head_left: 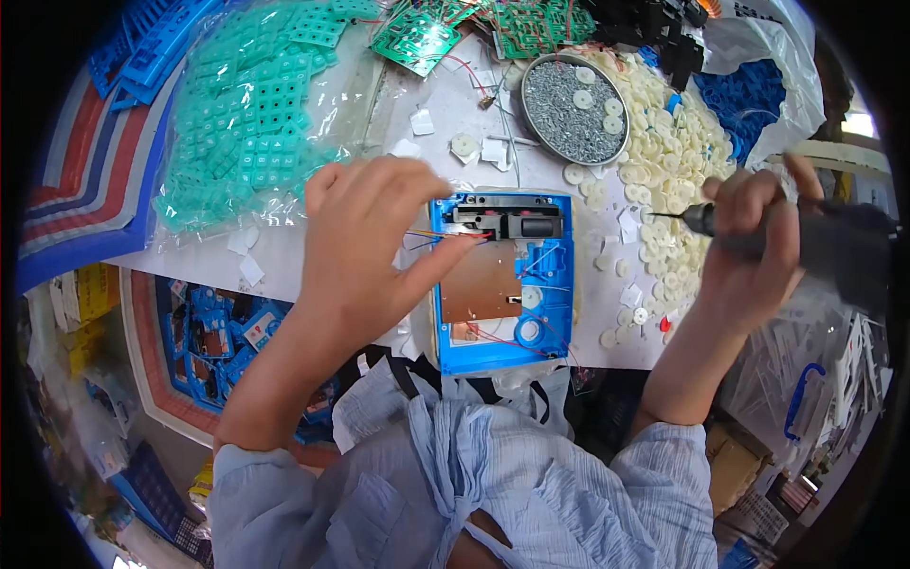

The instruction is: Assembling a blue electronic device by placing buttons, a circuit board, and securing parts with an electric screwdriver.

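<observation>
An open blue plastic casing (550, 318) lies on the white table's near edge, with a brown circuit board (482, 283), a black part (512, 220) at its top and thin coloured wires inside. My left hand (365, 242) rests on its left side, fingertips touching the wires by the black part. To the right, my right hand (754, 251) grips a black electric screwdriver (825, 242), its bit pointing left, apart from the casing.
A round metal tin of screws (573, 109) stands behind the casing. Cream round discs (664, 152) are heaped to its right. Teal rubber keypads in a clear bag (251, 114) lie at left, green circuit boards (417, 38) at the back, blue parts (744, 100) far right.
</observation>
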Available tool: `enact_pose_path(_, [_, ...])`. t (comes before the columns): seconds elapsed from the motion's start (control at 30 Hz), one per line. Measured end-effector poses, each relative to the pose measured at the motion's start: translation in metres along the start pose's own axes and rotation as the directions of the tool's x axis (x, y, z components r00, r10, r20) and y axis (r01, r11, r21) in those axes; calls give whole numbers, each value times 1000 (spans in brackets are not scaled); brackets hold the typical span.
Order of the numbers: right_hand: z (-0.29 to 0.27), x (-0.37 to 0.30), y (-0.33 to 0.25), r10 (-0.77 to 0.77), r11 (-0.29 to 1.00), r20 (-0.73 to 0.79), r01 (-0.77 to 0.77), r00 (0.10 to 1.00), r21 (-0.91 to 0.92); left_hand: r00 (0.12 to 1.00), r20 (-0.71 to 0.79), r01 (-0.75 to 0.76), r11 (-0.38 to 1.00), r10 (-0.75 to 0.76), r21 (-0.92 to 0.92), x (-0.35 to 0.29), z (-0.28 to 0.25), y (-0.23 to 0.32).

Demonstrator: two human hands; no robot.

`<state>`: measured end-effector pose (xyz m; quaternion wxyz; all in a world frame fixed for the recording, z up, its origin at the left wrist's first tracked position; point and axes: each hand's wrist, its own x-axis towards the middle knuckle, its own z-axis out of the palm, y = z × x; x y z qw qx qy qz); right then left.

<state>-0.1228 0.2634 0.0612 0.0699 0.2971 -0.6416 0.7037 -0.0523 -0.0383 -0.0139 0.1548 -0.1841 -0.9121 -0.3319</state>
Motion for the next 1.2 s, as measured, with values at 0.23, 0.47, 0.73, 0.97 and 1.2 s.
enact_pose_path(0.23, [-13, -60, -19, -492, 456, -80, 178, 867, -872, 965, 189, 224, 944, -181, -240, -57, 2, 25])
enact_pose_path(0.47, [39, -40, 50, 95, 639, 416, 265, 904, -722, 831, 302, 536, 817, -467, -213, -71, -2, 40])
enact_pose_path(0.73, [83, 0, 3, -90, 871, 519, 320, 850, -374, 663, 366, 672, 304, -653, -675, -86, -41, 46])
enact_pose_path(0.97, [-116, 171, 121, 12, 352, -190, -182, 982, -918, 584, -20, 514, 389, -811, -765, -163, -131, -25])
enact_pose_path(1.2, [-181, 179, 321, 155, -274, 17, 60, 988, -960, 215, -302, 527, 370, -929, -765, -270, -168, -20])
